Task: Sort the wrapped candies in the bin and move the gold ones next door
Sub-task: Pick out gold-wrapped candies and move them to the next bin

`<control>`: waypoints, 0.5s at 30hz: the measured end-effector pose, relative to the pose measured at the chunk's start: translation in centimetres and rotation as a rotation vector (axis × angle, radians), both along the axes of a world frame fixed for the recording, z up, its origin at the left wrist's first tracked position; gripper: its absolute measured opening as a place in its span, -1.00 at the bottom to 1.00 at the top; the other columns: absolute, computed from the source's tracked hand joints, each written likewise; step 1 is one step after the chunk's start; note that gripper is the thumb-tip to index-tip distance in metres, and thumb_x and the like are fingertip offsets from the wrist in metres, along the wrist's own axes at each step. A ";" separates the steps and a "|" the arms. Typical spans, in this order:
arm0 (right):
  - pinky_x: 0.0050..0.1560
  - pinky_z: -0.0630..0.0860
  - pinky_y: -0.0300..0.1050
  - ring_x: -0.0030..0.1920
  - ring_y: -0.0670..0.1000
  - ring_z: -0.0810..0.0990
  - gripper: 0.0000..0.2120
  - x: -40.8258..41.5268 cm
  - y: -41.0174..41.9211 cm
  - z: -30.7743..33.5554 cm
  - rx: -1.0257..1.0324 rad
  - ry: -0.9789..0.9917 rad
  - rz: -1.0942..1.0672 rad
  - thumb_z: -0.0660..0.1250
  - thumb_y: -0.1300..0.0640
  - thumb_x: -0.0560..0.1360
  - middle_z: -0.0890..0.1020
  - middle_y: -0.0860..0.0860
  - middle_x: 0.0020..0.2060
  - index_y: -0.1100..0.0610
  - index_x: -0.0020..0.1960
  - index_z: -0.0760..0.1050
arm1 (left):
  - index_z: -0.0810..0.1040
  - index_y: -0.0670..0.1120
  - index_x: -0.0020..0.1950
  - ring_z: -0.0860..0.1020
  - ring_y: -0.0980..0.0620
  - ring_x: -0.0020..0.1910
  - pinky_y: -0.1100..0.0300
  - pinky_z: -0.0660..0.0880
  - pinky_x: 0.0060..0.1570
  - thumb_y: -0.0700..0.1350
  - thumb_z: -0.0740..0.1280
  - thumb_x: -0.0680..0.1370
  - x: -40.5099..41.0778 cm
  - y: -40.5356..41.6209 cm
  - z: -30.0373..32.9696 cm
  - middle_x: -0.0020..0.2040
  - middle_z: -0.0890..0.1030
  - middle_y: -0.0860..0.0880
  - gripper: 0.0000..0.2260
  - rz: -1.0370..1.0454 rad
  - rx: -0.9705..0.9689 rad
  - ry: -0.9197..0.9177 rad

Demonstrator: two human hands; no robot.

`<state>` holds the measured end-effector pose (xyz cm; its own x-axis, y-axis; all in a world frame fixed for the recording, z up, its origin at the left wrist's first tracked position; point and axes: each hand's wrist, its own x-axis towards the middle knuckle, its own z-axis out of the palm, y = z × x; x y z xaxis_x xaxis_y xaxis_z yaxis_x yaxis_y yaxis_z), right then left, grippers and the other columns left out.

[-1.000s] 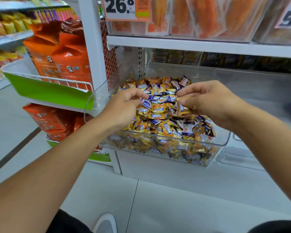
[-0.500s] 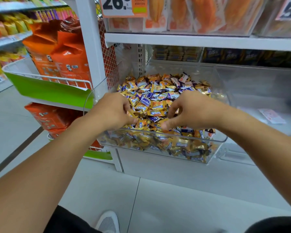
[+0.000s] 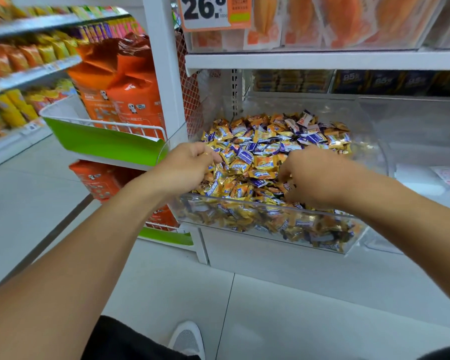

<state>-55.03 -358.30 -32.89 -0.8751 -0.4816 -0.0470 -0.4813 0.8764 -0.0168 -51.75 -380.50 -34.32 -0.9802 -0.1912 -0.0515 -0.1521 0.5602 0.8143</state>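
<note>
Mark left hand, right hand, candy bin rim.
left hand (image 3: pixel 190 168), head view, on the knuckles.
right hand (image 3: pixel 320 178), head view, on the back of the hand.
candy bin (image 3: pixel 244 203), head view, on the clear front rim.

Only had the one head-worn wide-angle view. It looked forward and down from the person's head, close over the clear candy bin (image 3: pixel 265 211) on the low shelf, both forearms reaching in from the bottom corners, floor (image 3: pixel 296 294) and a shoe (image 3: pixel 187 339) below.

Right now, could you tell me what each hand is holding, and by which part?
Cannot be told for certain. Both the left hand and right hand have fingers curled down into the wrapped candies in the clear bin; any grip is hidden.
</note>
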 end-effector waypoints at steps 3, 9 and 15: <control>-0.06 0.54 -0.11 0.01 0.13 0.64 -0.77 -0.2 0.9 1.0 -0.193 0.002 -0.021 0.42 0.17 0.51 0.68 0.10 0.08 0.07 0.16 0.65 | 0.58 0.01 -0.03 0.57 -0.14 -0.26 0.13 0.42 -0.28 -0.16 0.21 0.66 0.4 0.3 -0.4 -0.22 0.60 -0.06 -0.82 -0.119 -0.247 0.061; -0.26 0.40 -0.10 -0.24 0.08 0.53 -0.76 -0.3 2.2 1.0 -0.302 -0.156 -0.081 0.33 0.13 0.53 0.67 0.26 -0.12 0.33 -0.06 0.61 | 0.64 -0.01 -0.15 0.37 0.13 -0.25 0.16 0.24 -0.32 0.23 0.46 0.43 0.3 2.6 0.0 -0.31 0.43 0.11 -0.69 -0.221 -0.615 0.082; -0.21 0.63 0.02 -0.21 0.15 0.66 -0.70 -0.1 2.3 0.3 -0.089 -0.119 -0.034 0.44 -0.02 0.50 0.69 0.16 -0.22 0.25 -0.11 0.65 | 0.70 -0.03 0.07 0.54 -0.11 0.15 0.14 0.43 0.01 0.16 0.54 0.39 -0.2 2.5 0.2 0.15 0.61 -0.11 -0.63 -0.163 -0.786 0.025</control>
